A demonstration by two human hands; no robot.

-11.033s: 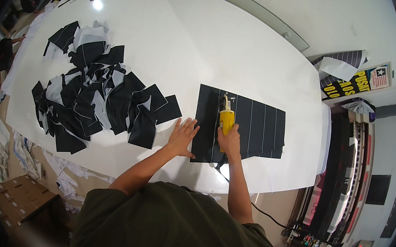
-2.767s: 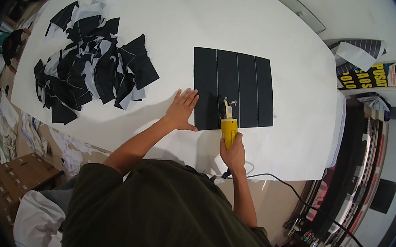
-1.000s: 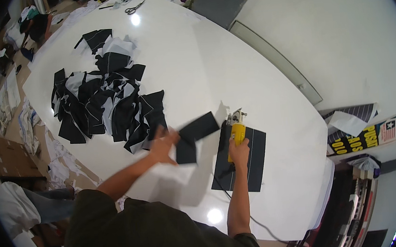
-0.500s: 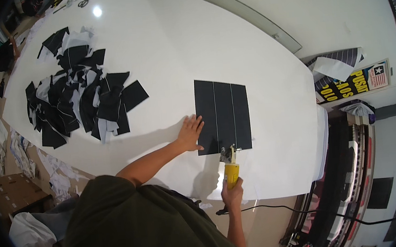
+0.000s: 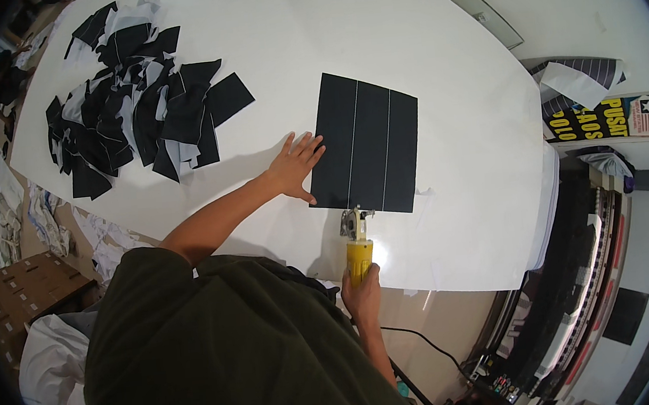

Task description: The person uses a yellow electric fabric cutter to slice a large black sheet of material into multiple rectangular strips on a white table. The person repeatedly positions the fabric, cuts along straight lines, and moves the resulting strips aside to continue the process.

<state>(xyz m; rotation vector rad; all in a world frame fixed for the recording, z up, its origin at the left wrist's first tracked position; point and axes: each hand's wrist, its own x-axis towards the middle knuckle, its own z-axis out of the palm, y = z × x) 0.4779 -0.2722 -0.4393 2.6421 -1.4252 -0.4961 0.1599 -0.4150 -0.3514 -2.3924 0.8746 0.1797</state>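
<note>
A black fabric rectangle point(image 5: 368, 145) with thin pale lengthwise lines lies on the white table point(image 5: 466, 134). My left hand point(image 5: 293, 164) rests at its left edge, fingers spread and thumb near the lower left corner. My right hand point(image 5: 363, 292) grips the yellow handle of an electric rotary cutter point(image 5: 359, 254), whose metal head is at the fabric's lower edge, by a pale line. To the upper left, beyond my left hand, lies a loose heap point(image 5: 175, 115) of black and pale grey fabric pieces.
Cardboard boxes point(image 5: 28, 286) and scraps point(image 5: 93, 232) lie off the table's left side. Another person point(image 5: 1, 93) is indistinct at the far left. A long dark machine point(image 5: 558, 274) stands at the right, below a wall poster point(image 5: 610, 120). A black cord point(image 5: 423, 337) hangs near my right arm.
The fabric rectangle is narrower than earlier, with fewer lines. A second ago my left hand moved pieces toward the heap; it is back at the rectangle. The cutter has come down to the lower edge.
</note>
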